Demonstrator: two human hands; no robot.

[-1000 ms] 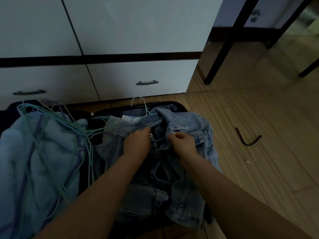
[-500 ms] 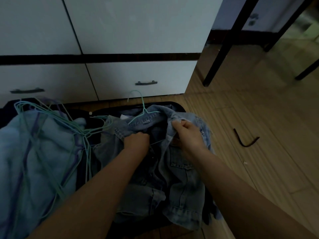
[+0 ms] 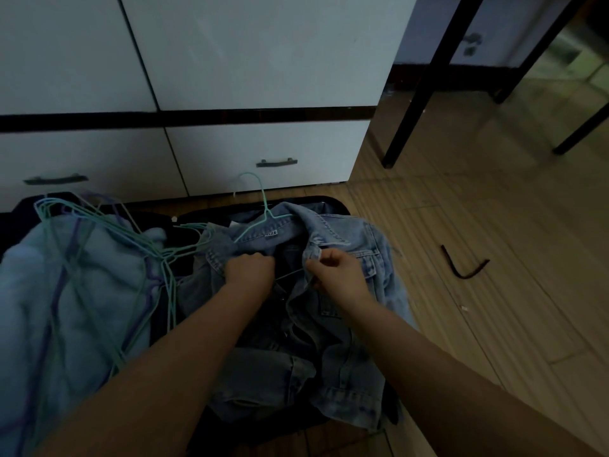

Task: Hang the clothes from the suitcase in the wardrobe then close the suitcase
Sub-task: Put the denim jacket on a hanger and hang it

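We have the faded light-blue denim jacket (image 3: pixel 329 291) lying front-up across the open black suitcase (image 3: pixel 333 206), which sits on the wooden plank floor (image 3: pixel 494 291) just in front of the white wardrobe (image 3: pixel 263 61). A thin teal wire hanger (image 3: pixel 263 212) is inside the collar, its hook poking out toward the wardrobe.

Left hand (image 3: pixel 250 268): fingers curled tight on the left front edge of the jacket near the collar. Right hand (image 3: pixel 339 275): thumb and fingers pinched on the right front edge, below the collar point. Both hands are clamped on denim. The 2 front panels are held apart, with a dark gap between them.

Judgement: the step in hand is seating the jacket on the hanger, likely closing the top of the front. To do it well, we should check that both shoulders sit on the wire, draw the 2 edges together evenly, then lift by the hook, not by the cloth. Thin wire may bend under heavy denim.

Materials: the denim looks stiff, thick-seamed and creased. Left of it lies a soft pale-blue fleecy garment (image 3: pixel 66 308), with a tangle of teal and purple wire hangers (image 3: pixel 99 245) on top. These could snag as the jacket is lifted.
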